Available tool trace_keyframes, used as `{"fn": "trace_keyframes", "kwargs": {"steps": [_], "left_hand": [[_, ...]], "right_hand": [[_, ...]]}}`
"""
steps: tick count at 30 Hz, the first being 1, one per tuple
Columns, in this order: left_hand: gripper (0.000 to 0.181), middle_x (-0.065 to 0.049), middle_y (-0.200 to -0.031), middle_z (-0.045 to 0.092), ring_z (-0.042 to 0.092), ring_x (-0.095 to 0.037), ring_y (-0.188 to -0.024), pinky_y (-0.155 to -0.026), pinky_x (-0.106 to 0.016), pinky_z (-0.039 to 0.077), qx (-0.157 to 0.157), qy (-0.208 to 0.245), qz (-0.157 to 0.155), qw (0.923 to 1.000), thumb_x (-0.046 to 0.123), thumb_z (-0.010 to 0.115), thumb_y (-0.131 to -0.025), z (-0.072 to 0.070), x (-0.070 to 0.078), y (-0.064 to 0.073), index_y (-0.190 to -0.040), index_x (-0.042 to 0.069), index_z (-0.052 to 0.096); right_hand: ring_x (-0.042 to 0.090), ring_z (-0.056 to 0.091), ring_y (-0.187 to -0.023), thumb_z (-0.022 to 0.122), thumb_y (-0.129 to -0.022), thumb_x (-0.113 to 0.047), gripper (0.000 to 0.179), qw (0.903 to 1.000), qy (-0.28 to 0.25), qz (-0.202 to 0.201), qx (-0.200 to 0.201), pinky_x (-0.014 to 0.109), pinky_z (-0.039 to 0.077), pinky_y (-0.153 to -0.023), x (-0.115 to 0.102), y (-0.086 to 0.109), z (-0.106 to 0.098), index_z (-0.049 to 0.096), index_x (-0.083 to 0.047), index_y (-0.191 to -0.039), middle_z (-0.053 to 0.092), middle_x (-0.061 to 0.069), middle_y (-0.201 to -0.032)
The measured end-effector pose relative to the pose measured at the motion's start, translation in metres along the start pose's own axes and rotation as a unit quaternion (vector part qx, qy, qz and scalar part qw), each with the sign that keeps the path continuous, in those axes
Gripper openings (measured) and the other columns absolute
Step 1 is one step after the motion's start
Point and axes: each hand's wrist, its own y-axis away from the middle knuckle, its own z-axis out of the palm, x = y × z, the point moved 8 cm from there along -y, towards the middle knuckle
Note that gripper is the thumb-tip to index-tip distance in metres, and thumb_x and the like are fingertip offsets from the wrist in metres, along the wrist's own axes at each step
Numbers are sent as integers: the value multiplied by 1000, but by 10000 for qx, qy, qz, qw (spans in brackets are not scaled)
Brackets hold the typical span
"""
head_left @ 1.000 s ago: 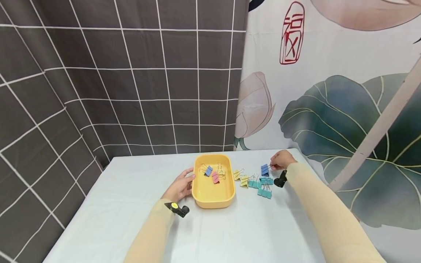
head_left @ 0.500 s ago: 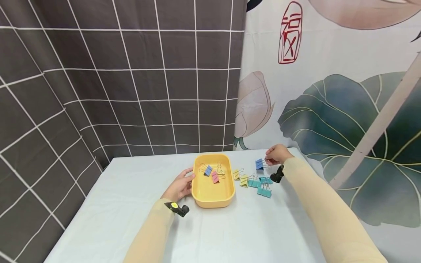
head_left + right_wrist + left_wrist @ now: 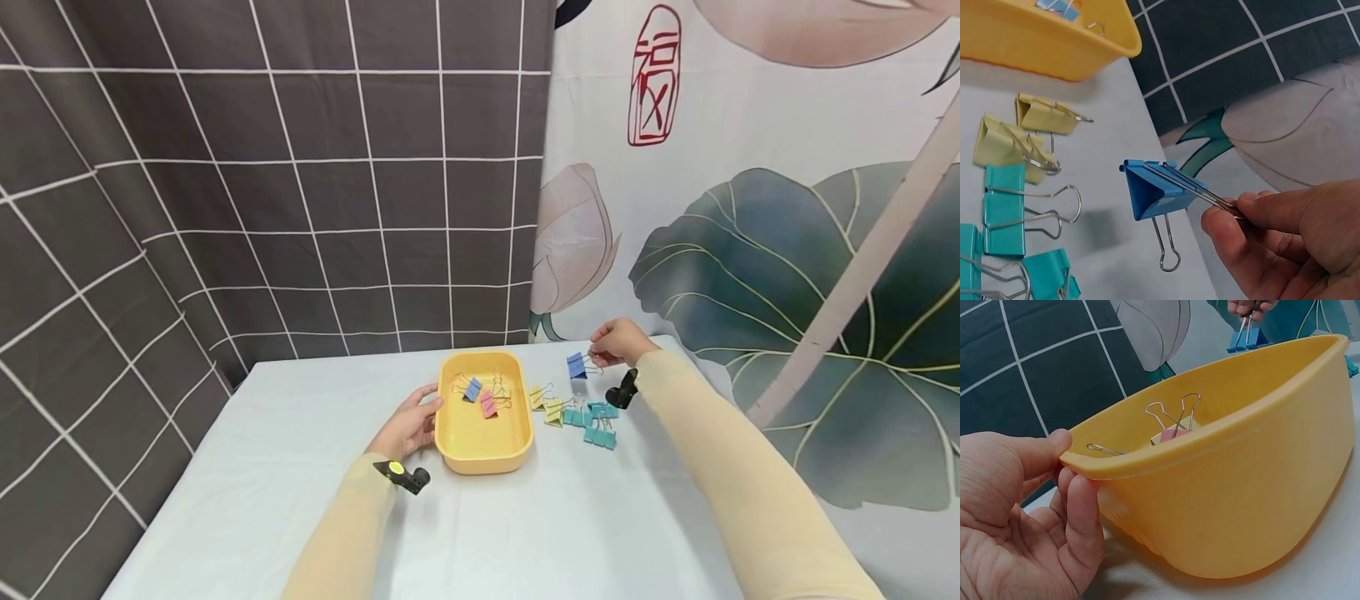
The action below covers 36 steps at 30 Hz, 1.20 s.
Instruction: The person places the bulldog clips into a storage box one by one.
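My right hand (image 3: 621,342) pinches one wire handle of a blue binder clip (image 3: 1159,190) between thumb and forefinger. The clip hangs above the table, its other handle pointing down in the right wrist view. My left hand (image 3: 407,427) grips the left rim of a yellow plastic bin (image 3: 483,458), thumb over the edge and fingers outside. Inside the bin lie a blue binder clip (image 3: 472,389), a pink one (image 3: 488,404) and a yellow one, partly hidden in the left wrist view. Right of the bin sit two yellow binder clips (image 3: 1044,114) and several teal ones (image 3: 1004,209).
A white cloth covers the table (image 3: 480,533). Behind it hang a dark grid-patterned curtain (image 3: 337,200) and a white curtain with a lotus print (image 3: 577,242). A pale slanted pole (image 3: 847,283) stands at the right, beyond the right forearm.
My right hand has lifted the blue binder clip and carried it left, toward the bin. My left hand stays on the rim, and the view has shifted slightly.
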Motion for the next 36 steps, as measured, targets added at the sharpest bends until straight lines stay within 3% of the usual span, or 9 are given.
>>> {"fn": "trace_keyframes", "kwargs": {"steps": [13,21,36], "left_hand": [[49,-16,-116,65,63,-17,-85,-62,-23,54,4,54,-35,10000,21,56,-105,-1,1,0,-153,21,42],[49,-13,-112,64,61,-15,-83,-61,-22,52,-95,181,-39,9998,19,53,-106,3,2,1,-154,20,40],[50,-10,-105,64,59,-14,-81,-61,-22,51,-128,240,-2,9996,19,54,-106,2,-1,-2,-154,20,40]], "right_hand": [[20,67,-71,63,-99,-2,22,9994,-128,-153,-271,30,61,-72,-36,0,23,55,5,-119,66,21,-102],[19,67,-68,65,-97,-1,28,9994,-175,-189,-236,30,61,-70,-50,-1,40,55,8,-122,68,20,-98],[17,68,-66,64,-97,2,15,9969,-324,-517,-500,32,62,-69,-68,1,75,59,7,-111,70,18,-93]]}}
